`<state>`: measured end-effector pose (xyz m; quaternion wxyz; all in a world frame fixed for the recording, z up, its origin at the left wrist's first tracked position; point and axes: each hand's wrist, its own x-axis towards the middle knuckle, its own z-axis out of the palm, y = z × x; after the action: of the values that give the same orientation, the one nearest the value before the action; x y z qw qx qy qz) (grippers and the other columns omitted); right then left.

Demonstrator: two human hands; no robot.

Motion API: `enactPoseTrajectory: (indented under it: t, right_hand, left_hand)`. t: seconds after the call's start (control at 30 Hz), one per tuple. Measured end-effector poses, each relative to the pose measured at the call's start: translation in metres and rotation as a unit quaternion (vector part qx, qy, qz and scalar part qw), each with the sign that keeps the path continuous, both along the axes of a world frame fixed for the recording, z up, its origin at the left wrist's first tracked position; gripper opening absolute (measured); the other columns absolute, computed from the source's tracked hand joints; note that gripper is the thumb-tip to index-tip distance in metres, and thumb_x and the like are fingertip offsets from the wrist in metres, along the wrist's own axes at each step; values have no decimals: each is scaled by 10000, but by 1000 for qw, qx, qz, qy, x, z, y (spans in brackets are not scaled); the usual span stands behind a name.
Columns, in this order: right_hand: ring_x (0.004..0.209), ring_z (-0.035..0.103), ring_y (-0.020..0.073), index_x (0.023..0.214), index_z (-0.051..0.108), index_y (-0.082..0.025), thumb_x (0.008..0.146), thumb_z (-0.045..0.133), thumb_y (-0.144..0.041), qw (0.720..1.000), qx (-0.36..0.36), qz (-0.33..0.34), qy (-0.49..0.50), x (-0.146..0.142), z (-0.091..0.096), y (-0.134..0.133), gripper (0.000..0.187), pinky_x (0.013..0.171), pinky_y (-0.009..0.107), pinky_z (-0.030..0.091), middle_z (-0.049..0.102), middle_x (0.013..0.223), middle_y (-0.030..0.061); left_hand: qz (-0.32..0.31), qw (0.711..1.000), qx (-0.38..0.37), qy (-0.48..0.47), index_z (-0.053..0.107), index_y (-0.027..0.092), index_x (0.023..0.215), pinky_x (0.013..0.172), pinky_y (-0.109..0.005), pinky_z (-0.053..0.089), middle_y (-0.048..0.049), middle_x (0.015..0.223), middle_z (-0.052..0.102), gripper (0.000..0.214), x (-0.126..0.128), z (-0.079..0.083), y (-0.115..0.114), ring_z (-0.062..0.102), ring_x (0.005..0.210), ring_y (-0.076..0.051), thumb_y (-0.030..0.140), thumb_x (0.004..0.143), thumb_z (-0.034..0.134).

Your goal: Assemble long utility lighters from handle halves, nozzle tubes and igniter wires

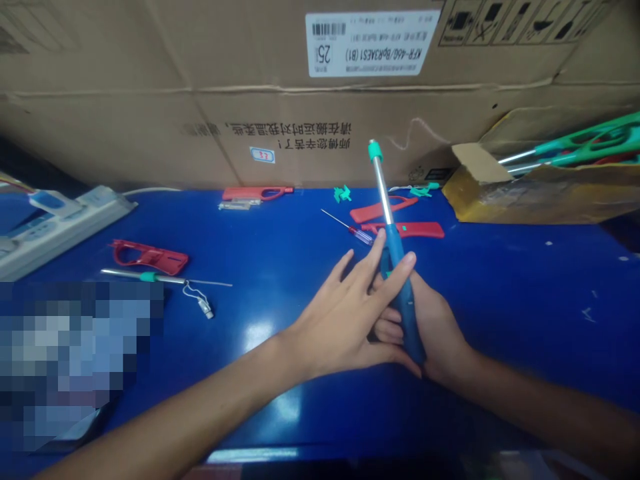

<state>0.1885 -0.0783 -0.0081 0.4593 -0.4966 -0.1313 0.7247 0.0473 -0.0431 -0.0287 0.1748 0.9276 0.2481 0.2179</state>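
A long-necked blue lighter [407,320] stands tilted over the table, its metal tube pointing up and away to a green tip [375,151]. My right hand [440,327] is closed around the handle from the right, its fingers curled behind it. From the left, my left hand [345,313] grips the same handle, with the thumb at its lower end and the index finger across it; the other fingers are spread. Behind the lighter lie red handle shells [420,230] and a screwdriver [357,232] with a clear purplish handle.
Left on the blue table [225,400] lie a red handle shell [153,258], a metal tube [170,277] and a wired part [204,307]. A power strip [90,210], red lighter piece [257,193], green bits [343,193] and an open box [540,193] of green lighters line the back, before a large carton [150,133].
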Motion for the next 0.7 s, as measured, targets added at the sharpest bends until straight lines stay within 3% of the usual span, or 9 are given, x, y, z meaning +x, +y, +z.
enactPoseTrajectory:
  t: [0.27, 0.47, 0.6, 0.7]
  right_hand:
    - [338, 429, 117, 589, 478, -233, 841, 487, -804, 998, 11, -3, -61, -2, 2, -3, 624, 298, 228, 303, 401, 421, -43]
    - [292, 364, 112, 549, 484, -236, 799, 384, -917, 986, 18, 32, -161, 0, 0, 7, 732, 297, 249, 286, 363, 354, -38]
    - [316, 394, 115, 492, 467, -238, 885, 305, -859, 941, 133, 64, -305, 10, -2, 13, 753, 369, 267, 342, 407, 353, -11]
    - [372, 446, 151, 546, 482, -259, 957, 257, -774, 864, 248, 82, -430, 24, -1, 19, 696, 432, 301, 378, 463, 401, 0]
  left_hand:
    - [-7, 999, 31, 13, 62, 179, 1635, 1244, -659, 131, -295, 1667, 81, 1176, -1, 2, -1, 172, 1566, -386, 784, 802, 631]
    - [3, 1000, 27, 14, -90, 154, 1630, 1259, -643, 111, -270, 1678, 92, 1296, 0, 1, 1, 1, 1584, -358, 759, 782, 680]
    - [4, 998, 11, -68, -105, 203, 1624, 1259, -669, 78, -246, 1666, 200, 1316, -3, 1, 4, 173, 1564, -391, 801, 749, 675]
    - [45, 981, -38, -187, 133, 264, 1581, 1244, -618, 244, -192, 1598, 401, 890, -8, 2, 4, 411, 1479, -342, 623, 928, 619]
